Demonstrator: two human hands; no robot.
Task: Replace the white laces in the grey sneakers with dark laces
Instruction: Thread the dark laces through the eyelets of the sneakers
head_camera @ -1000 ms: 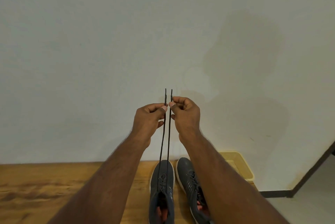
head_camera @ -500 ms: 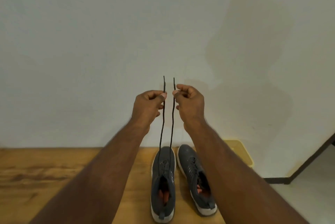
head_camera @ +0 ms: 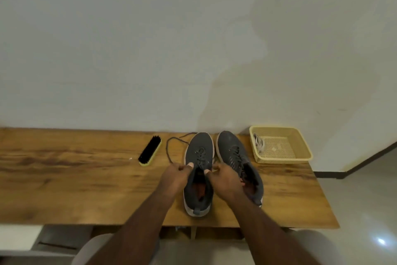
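Sneakers, grey, stood side by side toe-to-wall on the bench [head_camera: 86, 179]; left sneaker [head_camera: 198, 170] under my hands, right sneaker [head_camera: 236, 161] touching it at the forefoot. Dark lace [head_camera: 168, 148] sat in the left sneaker's eyelets, its free length looping over the bench towards the brush [head_camera: 150, 150]. Left hand [head_camera: 176, 175] grip: thumb and curled fingers pinched at the collar's left edge, apparently on the lace. Right hand [head_camera: 223, 180] grip: curled at the collar's right edge; whether it held lace I could not tell. White laces [head_camera: 258, 142] lay in the basket [head_camera: 300, 158], beside the right sneaker.

Judgement: lacing of the left sneaker near its top eyelets. To do it well: draw both ends evenly, seat each crossing flat, keep the sneaker from sliding, clear the loose loop before pulling.
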